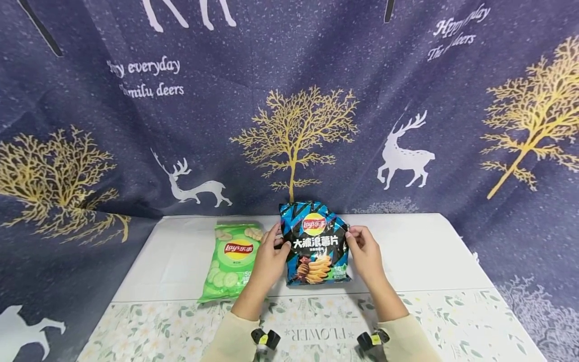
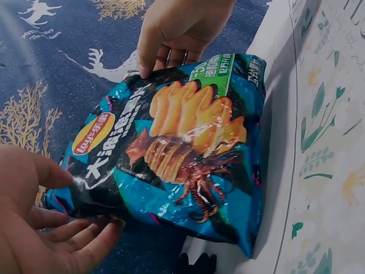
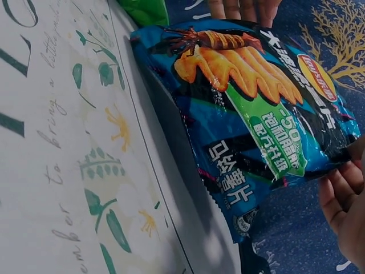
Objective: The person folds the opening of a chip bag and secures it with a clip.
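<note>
A blue and black bag of potato chips (image 1: 318, 251) with a Lay's logo stands nearly upright between both hands, its front facing me. My left hand (image 1: 272, 256) grips its left edge, thumb on the front and fingers behind. On the opposite edge, my right hand (image 1: 365, 254) pinches the bag between thumb and fingers. Both wrist views show the bag's front (image 2: 188, 137) with its squid and chip picture, and the right hand's fingers (image 3: 337, 197) tucked behind it. A green bag of potato chips (image 1: 232, 261) lies just left of my left hand.
The white table (image 1: 420, 256) has a flower-patterned mat (image 1: 452, 322) along its near side. Behind it hangs a dark blue cloth (image 1: 289, 65) printed with trees and deer. A corner of the green bag (image 3: 145, 11) shows in the right wrist view.
</note>
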Available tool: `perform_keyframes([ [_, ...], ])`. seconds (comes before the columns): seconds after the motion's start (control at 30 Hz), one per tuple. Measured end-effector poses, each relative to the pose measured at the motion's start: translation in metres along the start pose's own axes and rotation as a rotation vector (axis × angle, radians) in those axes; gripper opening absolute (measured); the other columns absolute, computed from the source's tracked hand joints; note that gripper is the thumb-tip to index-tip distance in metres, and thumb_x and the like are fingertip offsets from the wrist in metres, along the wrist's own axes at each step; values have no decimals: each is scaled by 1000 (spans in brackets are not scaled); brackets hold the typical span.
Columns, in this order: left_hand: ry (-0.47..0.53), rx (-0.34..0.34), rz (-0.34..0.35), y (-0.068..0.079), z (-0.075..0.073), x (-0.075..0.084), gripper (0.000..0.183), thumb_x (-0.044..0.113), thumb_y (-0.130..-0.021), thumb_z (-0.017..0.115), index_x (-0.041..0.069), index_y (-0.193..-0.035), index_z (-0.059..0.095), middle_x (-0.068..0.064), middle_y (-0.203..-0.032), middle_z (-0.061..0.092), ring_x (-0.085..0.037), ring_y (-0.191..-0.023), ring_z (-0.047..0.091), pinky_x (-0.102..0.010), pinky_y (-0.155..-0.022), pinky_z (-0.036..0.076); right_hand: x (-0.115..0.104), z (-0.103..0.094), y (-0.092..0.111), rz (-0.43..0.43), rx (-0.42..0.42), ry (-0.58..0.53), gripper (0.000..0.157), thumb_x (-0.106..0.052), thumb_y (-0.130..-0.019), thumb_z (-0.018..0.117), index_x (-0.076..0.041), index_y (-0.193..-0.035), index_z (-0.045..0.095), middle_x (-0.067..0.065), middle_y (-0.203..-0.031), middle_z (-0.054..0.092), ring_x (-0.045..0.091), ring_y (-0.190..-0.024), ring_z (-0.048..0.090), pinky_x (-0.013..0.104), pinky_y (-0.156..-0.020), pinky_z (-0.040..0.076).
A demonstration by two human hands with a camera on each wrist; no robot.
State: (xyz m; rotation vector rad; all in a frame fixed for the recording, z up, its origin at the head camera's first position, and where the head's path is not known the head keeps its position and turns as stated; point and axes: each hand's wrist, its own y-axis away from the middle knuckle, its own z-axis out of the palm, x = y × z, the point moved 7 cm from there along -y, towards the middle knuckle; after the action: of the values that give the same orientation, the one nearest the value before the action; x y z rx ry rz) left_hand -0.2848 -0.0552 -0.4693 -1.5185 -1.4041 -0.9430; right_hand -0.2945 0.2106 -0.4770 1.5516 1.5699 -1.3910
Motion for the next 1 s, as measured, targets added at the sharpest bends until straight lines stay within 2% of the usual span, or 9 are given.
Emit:
perform_keyframes([
  [0.13,-48,69,34,1,-6,3,62,22,-103,56,17,-159,32,-11,-152,43,-32,-119,62,-45,-93,58,-1,2,1,-11,-6,-30,20,-18,-103,59,-4,-116,61,11,-103,65,4,-89,59,11,-82,49],
  [0.23,-93,155,87,4,-12,8,62,18,-101,57,14,-159,33,-11,-154,39,-33,-123,59,-48,-98,55,-1,3,1,-22,-5,-56,19,-17,-103,59,-2,-115,61,11,-102,64,5,-89,59,11,-82,49],
  [0.3,-108,220,114,6,-17,11,62,15,-99,57,13,-158,36,-9,-155,37,-33,-115,59,-50,-92,55,-2,4,1,-30,-3,-65,19,-17,-103,59,-2,-115,61,12,-102,64,4,-89,59,11,-82,49],
  [0.43,-114,332,192,11,-24,21,58,10,-97,59,10,-153,44,-11,-152,41,-34,-121,54,-53,-93,51,-3,4,1,-38,1,-72,21,-18,-103,59,-1,-115,62,13,-102,65,3,-89,59,10,-82,49],
  [0.5,-109,355,230,13,-25,27,55,10,-96,59,10,-151,47,-11,-149,43,-33,-128,50,-54,-96,50,-3,5,0,-36,-2,-66,22,-20,-103,59,-2,-115,62,13,-103,66,3,-90,60,10,-83,49],
  [0.57,-112,356,261,15,-25,32,53,11,-98,58,10,-150,49,-12,-147,44,-32,-135,46,-55,-103,47,-3,4,0,-34,-2,-60,22,-21,-103,59,-3,-115,62,13,-103,66,3,-91,60,10,-83,49],
  [0.77,-152,329,322,16,-22,47,51,15,-100,58,13,-150,49,-12,-147,45,-32,-137,45,-55,-107,46,-4,3,2,-32,3,-65,20,-18,-103,60,-2,-115,62,14,-104,66,4,-91,59,10,-83,49],
  [1.0,-307,293,405,4,-21,65,54,20,-100,63,12,-151,47,-11,-150,47,-31,-146,39,-55,-110,47,-6,4,3,-9,5,-86,20,-12,-102,60,1,-116,62,18,-106,66,1,-91,58,8,-85,48],
])
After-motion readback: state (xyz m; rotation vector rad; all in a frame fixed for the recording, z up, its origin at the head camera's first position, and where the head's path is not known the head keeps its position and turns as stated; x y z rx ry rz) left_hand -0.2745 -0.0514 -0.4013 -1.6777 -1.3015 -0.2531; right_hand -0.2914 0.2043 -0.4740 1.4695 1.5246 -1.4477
